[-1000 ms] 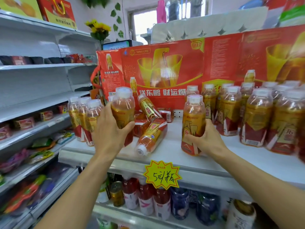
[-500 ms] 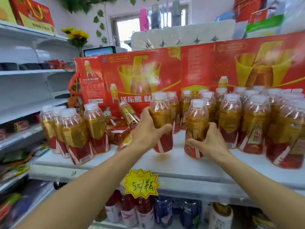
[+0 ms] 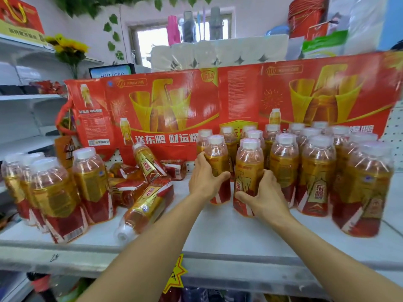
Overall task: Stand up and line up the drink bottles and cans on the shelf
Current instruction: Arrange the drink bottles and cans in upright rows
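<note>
My left hand (image 3: 204,182) grips an upright amber drink bottle (image 3: 217,153) with a white cap and red-gold label. My right hand (image 3: 265,198) grips a second upright bottle (image 3: 248,162) just right of it and nearer to me. Both bottles stand on the white shelf (image 3: 218,232), at the left end of a block of several upright bottles (image 3: 318,171). Left of my hands, several bottles lie toppled (image 3: 145,203), one with its cap over the shelf's front part. Another upright group (image 3: 54,188) stands at the far left.
A long red display carton (image 3: 174,110) backs the shelf. A yellow star price tag (image 3: 175,277) hangs from the shelf's front edge. More drinks sit on the shelf below. White shelves with goods run along the left wall.
My left hand has carried its bottle from the left group rightward and set it beside the right-hand block. My right hand's bottle has shifted slightly toward the block. The view has panned right.
</note>
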Available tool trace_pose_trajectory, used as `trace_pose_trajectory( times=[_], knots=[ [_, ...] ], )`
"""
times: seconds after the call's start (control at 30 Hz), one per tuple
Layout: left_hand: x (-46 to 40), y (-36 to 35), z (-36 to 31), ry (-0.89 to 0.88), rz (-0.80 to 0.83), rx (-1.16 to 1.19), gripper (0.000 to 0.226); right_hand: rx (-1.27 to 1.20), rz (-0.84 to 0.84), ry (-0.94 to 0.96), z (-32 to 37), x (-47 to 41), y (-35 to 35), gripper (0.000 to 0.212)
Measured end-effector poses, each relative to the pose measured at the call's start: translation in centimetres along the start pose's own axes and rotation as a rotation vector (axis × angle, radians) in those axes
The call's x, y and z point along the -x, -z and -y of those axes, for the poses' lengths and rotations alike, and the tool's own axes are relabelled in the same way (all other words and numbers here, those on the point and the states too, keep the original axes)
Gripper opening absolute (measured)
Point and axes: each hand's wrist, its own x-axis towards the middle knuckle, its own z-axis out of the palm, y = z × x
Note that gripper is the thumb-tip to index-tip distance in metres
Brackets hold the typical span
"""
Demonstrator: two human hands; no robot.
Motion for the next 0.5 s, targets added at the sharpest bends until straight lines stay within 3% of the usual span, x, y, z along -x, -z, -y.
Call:
trace_pose_trajectory(
  times=[0.23, 0.37, 0.5],
  knots=[
    [3.6, 3.9, 1.3, -0.122, 0.043, -0.129, 0.076, -0.024, 0.028, 0.017, -0.6, 0.2, -0.2, 0.089],
    [6.7, 8.4, 2.6, -0.202, -0.045, -0.400, 0.070, -0.010, -0.186, 0.160, 0.9, 2.0, -0.2, 0.094],
    [8.8, 11.2, 4.5, -0.050, -0.024, -0.670, 0.080, 0.009, -0.328, 0.433, 3.5, 1.6, 0.8, 0.089]
  ],
)
